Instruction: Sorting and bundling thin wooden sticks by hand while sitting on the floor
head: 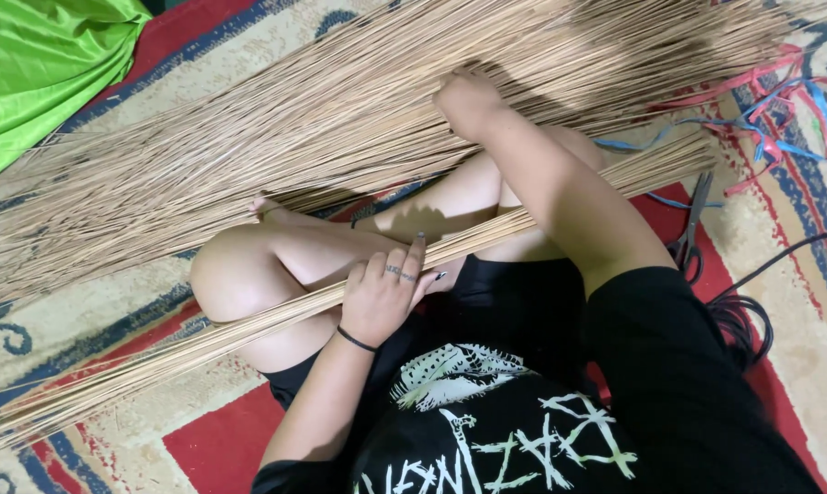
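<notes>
Blk printed tee [523, 430] — wristband [356, 340], ring [400, 273]

A patterned red, blue and cream rug [203, 448] covered the floor. Green cloth [38, 64] lay at its far left corner. Scissors [692, 229], coloured ribbons [779, 110] and a black cable [752, 311] sat along the right edge.

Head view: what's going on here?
A person sits on a patterned rug with thin tan sticks. The left hand wraps a slim bundle of sticks lying across the lap. The right hand reaches into the big loose pile of sticks ahead, fingers closed among them. Scissors and coloured ribbon strips lie at the right, green cloth top left.
</notes>
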